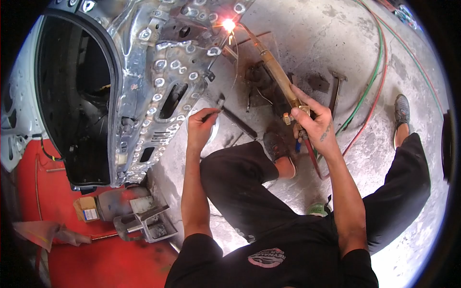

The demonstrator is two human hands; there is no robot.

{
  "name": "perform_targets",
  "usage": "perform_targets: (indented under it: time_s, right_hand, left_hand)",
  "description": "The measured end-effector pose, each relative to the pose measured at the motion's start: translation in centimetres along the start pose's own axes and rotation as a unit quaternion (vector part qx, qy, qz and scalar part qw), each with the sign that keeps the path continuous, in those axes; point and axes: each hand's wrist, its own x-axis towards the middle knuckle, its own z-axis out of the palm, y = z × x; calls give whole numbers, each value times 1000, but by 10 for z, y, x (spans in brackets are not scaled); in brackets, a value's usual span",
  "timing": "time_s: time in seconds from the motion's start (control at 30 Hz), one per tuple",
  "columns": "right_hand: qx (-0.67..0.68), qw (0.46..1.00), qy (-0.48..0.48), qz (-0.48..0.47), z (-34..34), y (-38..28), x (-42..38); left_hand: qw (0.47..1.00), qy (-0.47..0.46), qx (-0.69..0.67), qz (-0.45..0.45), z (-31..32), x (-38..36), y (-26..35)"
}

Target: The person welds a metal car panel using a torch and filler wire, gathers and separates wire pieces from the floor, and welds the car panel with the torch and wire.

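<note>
My right hand (314,122) is wrapped round the valve end of a brass gas torch (278,74), thumb and forefinger along its body. The torch slants up and left, and a bright flame (229,25) glows at its tip, right by the edge of a bare-metal car body panel (165,91). Small sparks drop below the flame. My left hand (202,126) is closed in a pinch beside the panel's lower edge; I cannot tell what is between its fingertips. A dark bar (240,122) lies on the floor just past those fingers.
Green (379,67) and red hoses (382,79) curve over the concrete floor (331,29) at the right. Metal scraps and a hammer-like tool (337,89) lie beyond the torch. At lower left are a red surface (110,264), a metal bracket (156,225) and a small cardboard box (85,209).
</note>
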Motion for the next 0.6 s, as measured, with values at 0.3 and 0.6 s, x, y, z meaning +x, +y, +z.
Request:
perform_targets:
  time_s: [0.3, 0.6]
  right_hand:
    - [-3, 1000, -5, 2, 0, -1, -1]
    - [-7, 1000, -2, -1, 0, -1, 0]
  left_hand:
    - [1000, -1, -4, 7, 1, 0, 0]
    - [1000, 7, -5, 1, 3, 1, 4]
